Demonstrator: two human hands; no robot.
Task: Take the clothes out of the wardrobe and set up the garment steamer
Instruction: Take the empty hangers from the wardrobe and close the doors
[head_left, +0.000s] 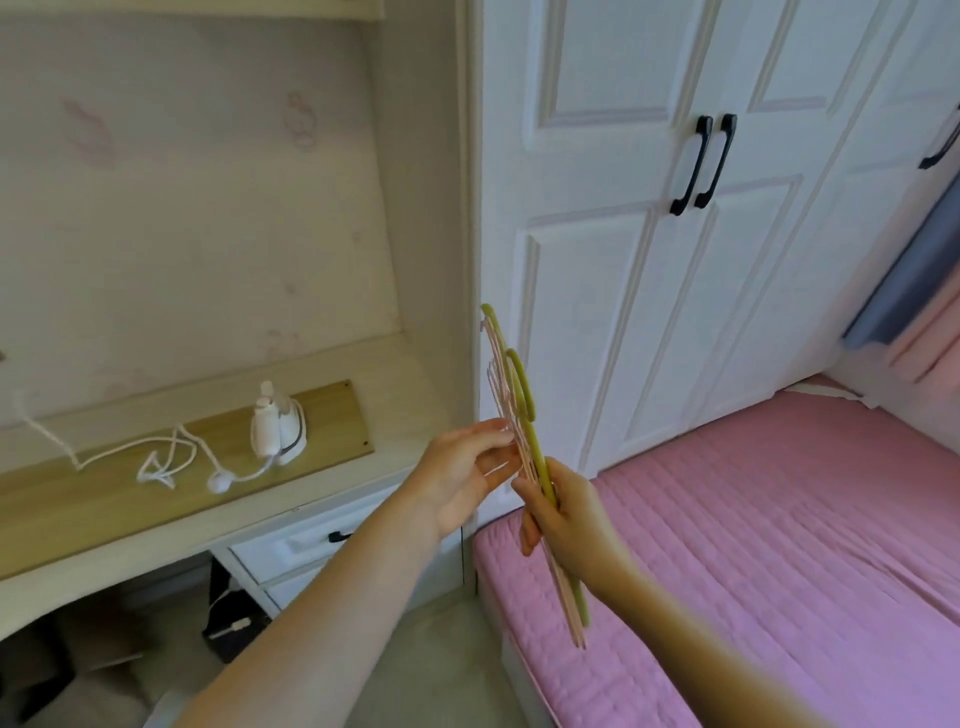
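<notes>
My right hand (563, 519) grips a bundle of bare clothes hangers (519, 405), green and pale pink, seen edge-on with hooks pointing up. My left hand (467, 467) pinches the pink hangers at the left side of the bundle with its fingertips. No clothes hang on them. The white wardrobe (649, 260) stands behind, both doors closed, with black handles (701, 166). A small white garment steamer (275, 426) stands upright on the wooden desk top (104, 499) at left, its white cord (166, 457) lying coiled beside it.
A bed with a pink quilted cover (779, 519) fills the right side, against the wardrobe. Below the desk are white drawers (311, 545) and dark boxes (228, 618) on the floor. A blue and pink curtain (909, 291) hangs at far right.
</notes>
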